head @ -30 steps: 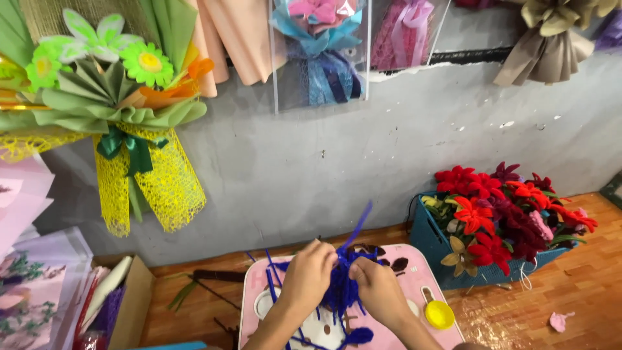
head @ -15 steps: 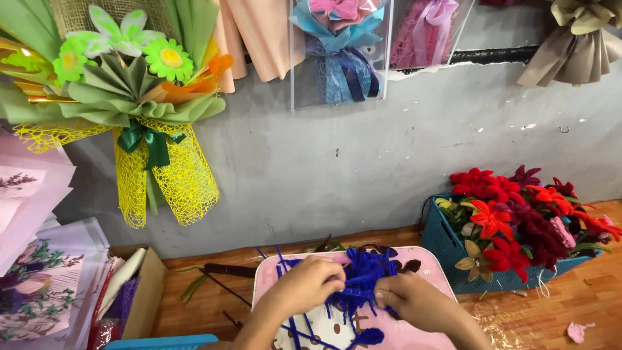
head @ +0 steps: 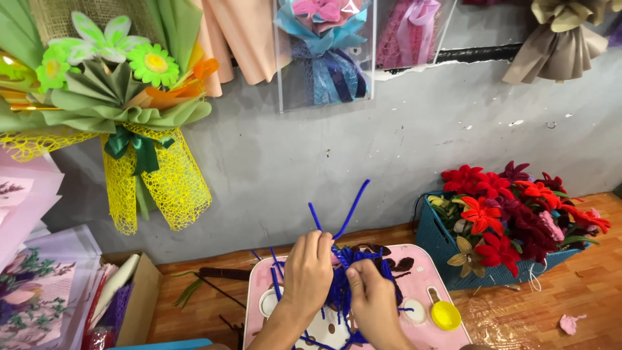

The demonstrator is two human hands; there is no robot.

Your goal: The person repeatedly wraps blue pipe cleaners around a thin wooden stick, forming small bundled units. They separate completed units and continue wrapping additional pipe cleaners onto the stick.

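Both my hands work on a bundle of blue pipe cleaners (head: 343, 259) above a small pink table (head: 453, 327). My left hand (head: 308, 272) grips the bundle from the left, fingers curled over its top. My right hand (head: 372, 295) pinches the bundle from the right, just below the left. Two blue ends stick up past my left fingers, and more blue strands hang down between my wrists. A small yellow round lid (head: 446, 315) lies on the table to the right of my right hand.
A blue basket (head: 440, 243) of red, purple and yellow handmade flowers stands on the wooden floor at the right. Wrapped bouquets hang on the grey wall, a green and yellow one (head: 129, 129) at left. A cardboard box (head: 139, 298) and pink papers sit at the left.
My hands have come closer together on the blue bundle, and two strand ends now stick up. The view has shifted slightly.
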